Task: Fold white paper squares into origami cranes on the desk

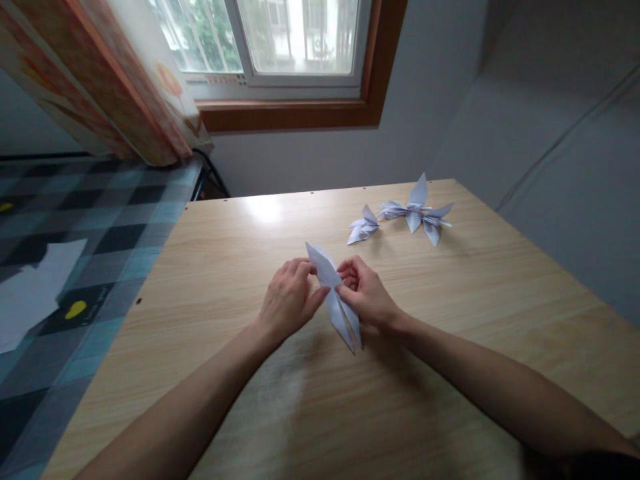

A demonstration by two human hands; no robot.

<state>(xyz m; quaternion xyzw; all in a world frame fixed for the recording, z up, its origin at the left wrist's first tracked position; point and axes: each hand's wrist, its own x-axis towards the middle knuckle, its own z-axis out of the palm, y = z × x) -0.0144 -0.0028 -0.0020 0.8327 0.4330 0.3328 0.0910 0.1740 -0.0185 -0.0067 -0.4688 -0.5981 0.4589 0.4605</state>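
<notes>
Between my hands, above the wooden table [215,287], is a folded white paper piece [326,268] with long pointed ends, split in two at its lower end. My left hand [290,293] pinches its left edge, the thumb pressed near the middle fold. From the other side my right hand [367,290] grips it, thumb on the fold and fingers curled behind. Beyond my hands lie several finished-looking folded paper shapes [414,212] with pointed petals, clustered at the table's far right, and a single similar folded shape [363,227] just left of them.
A bed with a checked cover [145,220] adjoins the table's left side, with white paper sheets [37,287] lying on it. Behind the table are a wall [280,157], a window with a brown frame [295,119] and a patterned curtain [120,80].
</notes>
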